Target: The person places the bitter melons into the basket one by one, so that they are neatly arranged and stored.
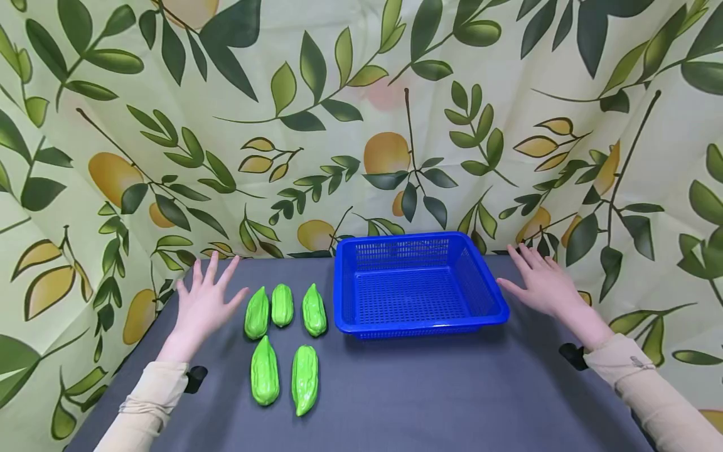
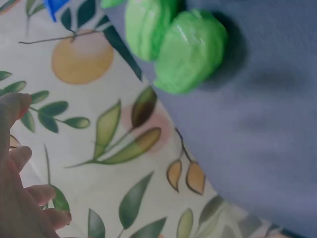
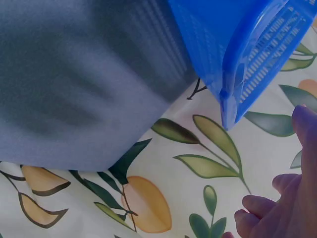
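My left hand (image 1: 204, 301) is held up with its fingers spread, left of several glossy green bitter melons (image 1: 305, 380), and touches none of them. The melons lie on the table in two rows, ridged lengthwise, most with a pointed end. To their right stands a blue plastic basket (image 1: 346, 329) with mesh walls and nothing inside. My right hand (image 1: 539, 282), fingers extended, hovers just right of the basket's rim, apart from it. Two melons (image 2: 190, 52) show at the top of the left wrist view. The basket's corner (image 3: 230, 69) appears in the right wrist view.
A dark grey cloth (image 1: 429, 395) covers the table. Close behind it and at both sides hangs a pale curtain (image 1: 350, 207) printed with leaves and orange fruit. The basket stands near the table's back edge.
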The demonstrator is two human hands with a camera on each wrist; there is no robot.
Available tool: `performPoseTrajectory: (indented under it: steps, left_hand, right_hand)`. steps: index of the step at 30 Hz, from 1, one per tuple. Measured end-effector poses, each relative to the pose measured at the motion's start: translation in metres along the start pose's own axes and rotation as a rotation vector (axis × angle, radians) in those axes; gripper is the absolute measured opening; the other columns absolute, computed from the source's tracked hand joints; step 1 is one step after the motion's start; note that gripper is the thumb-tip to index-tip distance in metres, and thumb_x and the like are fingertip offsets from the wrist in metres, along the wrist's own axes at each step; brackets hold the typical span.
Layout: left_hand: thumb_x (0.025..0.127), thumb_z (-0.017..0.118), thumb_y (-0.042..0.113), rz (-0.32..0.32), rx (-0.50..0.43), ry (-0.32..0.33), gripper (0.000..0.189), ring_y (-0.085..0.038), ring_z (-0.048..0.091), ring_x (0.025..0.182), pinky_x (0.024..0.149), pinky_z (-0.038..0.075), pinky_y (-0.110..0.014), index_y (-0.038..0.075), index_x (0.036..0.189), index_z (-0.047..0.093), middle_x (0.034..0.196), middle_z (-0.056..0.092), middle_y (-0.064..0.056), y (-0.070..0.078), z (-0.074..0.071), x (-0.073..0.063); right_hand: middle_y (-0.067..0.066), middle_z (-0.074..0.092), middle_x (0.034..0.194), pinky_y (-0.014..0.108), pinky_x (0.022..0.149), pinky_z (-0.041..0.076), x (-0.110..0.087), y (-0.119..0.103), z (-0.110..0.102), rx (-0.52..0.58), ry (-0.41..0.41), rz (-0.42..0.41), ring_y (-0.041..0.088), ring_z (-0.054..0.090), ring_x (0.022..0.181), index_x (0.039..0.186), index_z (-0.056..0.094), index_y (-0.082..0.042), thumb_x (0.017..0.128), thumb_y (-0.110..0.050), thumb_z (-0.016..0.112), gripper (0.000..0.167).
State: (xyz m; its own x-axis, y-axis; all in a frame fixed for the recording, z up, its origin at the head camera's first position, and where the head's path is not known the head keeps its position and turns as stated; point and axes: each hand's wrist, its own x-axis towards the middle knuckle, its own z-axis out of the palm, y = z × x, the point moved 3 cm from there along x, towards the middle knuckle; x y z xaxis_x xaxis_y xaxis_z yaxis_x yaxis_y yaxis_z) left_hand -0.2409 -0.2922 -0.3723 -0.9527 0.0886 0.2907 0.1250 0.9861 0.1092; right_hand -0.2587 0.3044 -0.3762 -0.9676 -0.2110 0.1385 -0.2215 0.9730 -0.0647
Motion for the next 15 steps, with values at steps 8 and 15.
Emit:
performPoseTrajectory:
  steps: [8, 15]
  left_hand:
    - [0.093, 0.050, 0.050, -0.039, -0.203, -0.047, 0.071, -0.052, 0.016, 0.139, 0.102, 0.022, -0.074, 0.023, 0.152, 0.022, 0.157, 0.014, -0.022, 0.015, -0.005, -0.016]
    - [0.094, 0.052, 0.049, -0.054, -0.280, -0.022, 0.071, -0.047, 0.021, 0.140, 0.097, 0.027, -0.075, 0.024, 0.152, 0.020, 0.156, 0.020, -0.020, 0.023, -0.007, -0.024]
  right_hand:
    - [0.034, 0.027, 0.148, 0.065, 0.110, 0.021, -0.007, -0.007, 0.005, 0.017, -0.020, -0.025, 0.051, 0.026, 0.135, 0.148, 0.024, 0.004, 0.093, -0.055, 0.048, 0.084]
    - [0.034, 0.028, 0.147, 0.063, 0.110, 0.024, -0.012, -0.010, 0.011, 0.043, -0.034, -0.026, 0.051, 0.028, 0.134, 0.145, 0.024, 0.010, 0.092, -0.056, 0.048, 0.088]
